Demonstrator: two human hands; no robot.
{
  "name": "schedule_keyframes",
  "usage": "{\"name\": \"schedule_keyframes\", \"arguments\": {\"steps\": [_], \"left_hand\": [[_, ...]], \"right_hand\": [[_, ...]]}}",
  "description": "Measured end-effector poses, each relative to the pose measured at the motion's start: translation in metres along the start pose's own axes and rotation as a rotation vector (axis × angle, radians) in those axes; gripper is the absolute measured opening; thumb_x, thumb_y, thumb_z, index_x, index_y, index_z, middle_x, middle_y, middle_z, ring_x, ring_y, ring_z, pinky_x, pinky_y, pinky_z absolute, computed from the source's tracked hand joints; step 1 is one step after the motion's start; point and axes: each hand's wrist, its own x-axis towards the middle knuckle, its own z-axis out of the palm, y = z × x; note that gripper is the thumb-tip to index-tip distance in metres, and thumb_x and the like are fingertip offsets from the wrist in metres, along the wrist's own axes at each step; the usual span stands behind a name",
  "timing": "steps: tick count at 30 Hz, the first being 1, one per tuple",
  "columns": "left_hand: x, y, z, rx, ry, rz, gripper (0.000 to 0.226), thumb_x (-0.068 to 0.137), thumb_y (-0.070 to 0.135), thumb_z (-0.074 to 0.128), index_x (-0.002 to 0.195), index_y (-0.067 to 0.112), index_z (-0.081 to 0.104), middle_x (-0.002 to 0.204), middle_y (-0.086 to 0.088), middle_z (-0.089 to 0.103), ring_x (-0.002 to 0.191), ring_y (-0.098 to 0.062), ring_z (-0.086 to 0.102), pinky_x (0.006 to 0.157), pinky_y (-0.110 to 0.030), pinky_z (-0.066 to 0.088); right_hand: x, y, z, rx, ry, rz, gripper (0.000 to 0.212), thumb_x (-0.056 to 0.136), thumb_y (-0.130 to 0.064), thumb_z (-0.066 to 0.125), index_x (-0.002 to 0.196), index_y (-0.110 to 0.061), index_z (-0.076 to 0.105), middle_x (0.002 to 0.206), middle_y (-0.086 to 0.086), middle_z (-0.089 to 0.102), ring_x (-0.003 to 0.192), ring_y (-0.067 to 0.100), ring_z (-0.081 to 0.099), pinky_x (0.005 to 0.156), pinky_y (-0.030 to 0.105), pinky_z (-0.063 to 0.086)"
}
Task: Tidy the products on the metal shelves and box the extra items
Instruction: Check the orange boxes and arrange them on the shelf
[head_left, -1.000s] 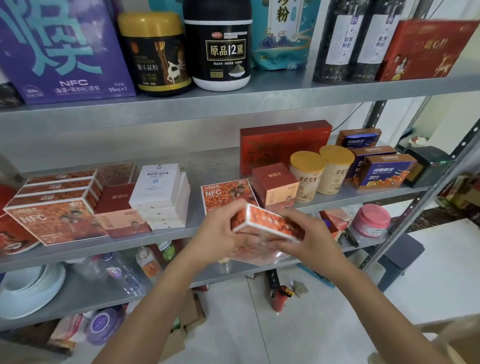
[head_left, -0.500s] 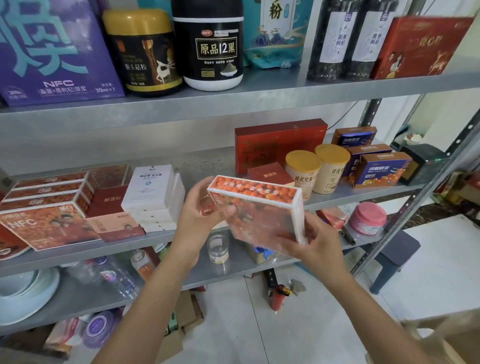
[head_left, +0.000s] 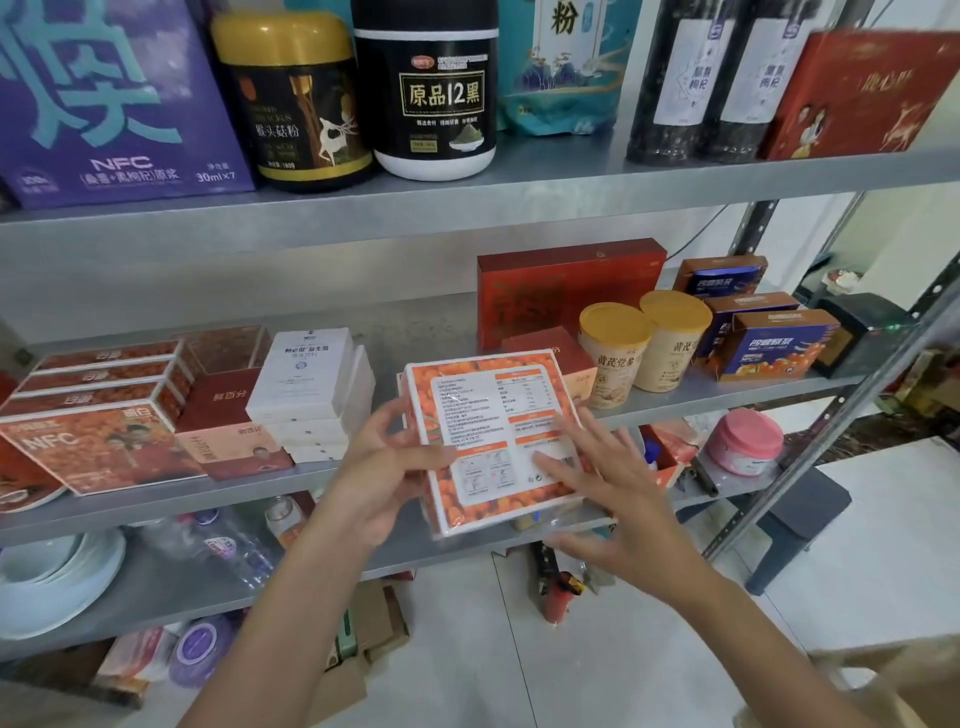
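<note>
1. Grey metal shelves (head_left: 519, 192) are standing against a pale wall over a light tiled floor (head_left: 519, 675); jars and cartons are filling the upper tier at 12 o'clock.
2. On the middle tier, white boxes (head_left: 311, 384) are sitting at 9 o'clock and two yellow-lidded tubs (head_left: 644, 348) at 2 o'clock of the held box.
3. The orange box (head_left: 498, 441) is hanging in front of the middle tier, label side facing the camera.
4. The left hand (head_left: 384, 478) is clamping its left edge, thumb on the front.
5. The right hand (head_left: 613, 499) is resting spread, flat fingers on its lower right face.
</note>
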Motion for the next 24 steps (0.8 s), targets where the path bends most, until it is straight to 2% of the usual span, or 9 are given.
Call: {"name": "schedule_keyframes", "arguments": {"steps": [2, 3, 5, 8, 11, 16, 18, 22, 24], "left_hand": [[0.003, 0.002, -0.005, 0.068, -0.055, 0.041, 0.072, 0.064, -0.008, 0.075, 0.127, 0.015, 0.050, 0.108, -0.012, 0.073, 0.099, -0.034, 0.070, 0.090, -0.057, 0.053], [0.003, 0.002, -0.005, 0.092, -0.086, 0.057, 0.075, 0.060, -0.005, 0.077, 0.128, 0.016, 0.050, 0.109, -0.012, 0.073, 0.100, -0.034, 0.070, 0.091, -0.058, 0.052], [0.005, -0.002, -0.004, 0.123, -0.129, 0.076, 0.081, 0.057, 0.000, 0.080, 0.129, 0.021, 0.051, 0.110, -0.010, 0.073, 0.101, -0.031, 0.070, 0.089, -0.055, 0.054], [0.008, -0.008, -0.002, 0.187, -0.156, 0.077, 0.084, 0.057, 0.010, 0.085, 0.129, 0.035, 0.050, 0.112, 0.000, 0.072, 0.104, -0.024, 0.070, 0.085, -0.048, 0.057], [0.009, -0.013, 0.005, 0.285, -0.125, 0.045, 0.089, 0.052, 0.022, 0.089, 0.127, 0.042, 0.045, 0.109, 0.010, 0.073, 0.099, -0.016, 0.071, 0.081, -0.041, 0.060], [0.012, -0.021, 0.013, 0.201, -0.013, 0.018, 0.075, 0.061, 0.004, 0.087, 0.120, 0.034, 0.054, 0.101, 0.007, 0.075, 0.091, -0.017, 0.073, 0.075, -0.040, 0.061], [0.009, -0.022, 0.017, 0.202, 0.023, 0.019, 0.069, 0.068, 0.002, 0.084, 0.122, 0.033, 0.054, 0.107, 0.005, 0.074, 0.094, -0.017, 0.073, 0.081, -0.044, 0.060], [0.000, -0.029, 0.033, 0.603, 0.228, 0.279, 0.066, 0.081, 0.021, 0.077, 0.138, 0.031, 0.045, 0.133, 0.007, 0.058, 0.118, -0.012, 0.059, 0.098, -0.042, 0.052], [-0.011, -0.030, 0.044, 0.461, 0.115, 0.369, 0.070, 0.077, 0.035, 0.075, 0.140, 0.031, 0.045, 0.134, 0.013, 0.058, 0.122, -0.008, 0.055, 0.094, -0.026, 0.051]], "right_hand": [[0.007, -0.003, -0.005, 0.486, 0.011, 0.393, 0.086, 0.071, -0.040, 0.083, 0.139, -0.057, 0.034, 0.155, -0.022, 0.027, 0.144, 0.006, 0.024, 0.114, 0.029, 0.026], [0.013, -0.004, -0.007, 0.718, 0.028, 0.610, 0.093, 0.065, -0.043, 0.085, 0.138, -0.060, 0.030, 0.148, -0.025, 0.035, 0.138, 0.007, 0.036, 0.109, 0.030, 0.037], [0.023, -0.001, -0.008, 1.065, -0.060, 0.858, 0.093, 0.057, -0.034, 0.086, 0.139, -0.037, 0.042, 0.131, -0.012, 0.060, 0.119, 0.018, 0.060, 0.099, 0.044, 0.051], [0.028, 0.000, -0.002, 1.255, -0.107, 0.902, 0.060, 0.062, -0.009, 0.084, 0.118, -0.011, 0.063, 0.111, 0.008, 0.073, 0.101, 0.028, 0.070, 0.083, 0.042, 0.059], [0.027, -0.004, 0.004, 1.264, -0.004, 0.907, 0.053, 0.057, -0.006, 0.087, 0.106, -0.012, 0.069, 0.106, 0.009, 0.074, 0.095, 0.029, 0.072, 0.068, 0.035, 0.060], [0.026, -0.007, 0.009, 1.208, 0.055, 0.932, 0.057, 0.051, -0.012, 0.088, 0.105, -0.012, 0.069, 0.103, 0.007, 0.075, 0.092, 0.027, 0.073, 0.065, 0.033, 0.060], [0.027, -0.011, 0.005, 1.142, 0.088, 0.935, 0.056, 0.049, -0.015, 0.089, 0.102, -0.016, 0.069, 0.098, 0.003, 0.076, 0.088, 0.023, 0.074, 0.062, 0.031, 0.060], [0.031, -0.019, 0.009, 0.700, 0.319, 0.942, 0.039, 0.062, -0.014, 0.089, 0.090, -0.029, 0.067, 0.085, -0.011, 0.076, 0.075, 0.007, 0.073, 0.060, 0.024, 0.060], [0.031, -0.029, 0.015, 0.482, 0.420, 0.885, 0.036, 0.069, -0.019, 0.087, 0.097, -0.027, 0.066, 0.087, -0.011, 0.073, 0.077, 0.003, 0.070, 0.068, 0.026, 0.060]]}}
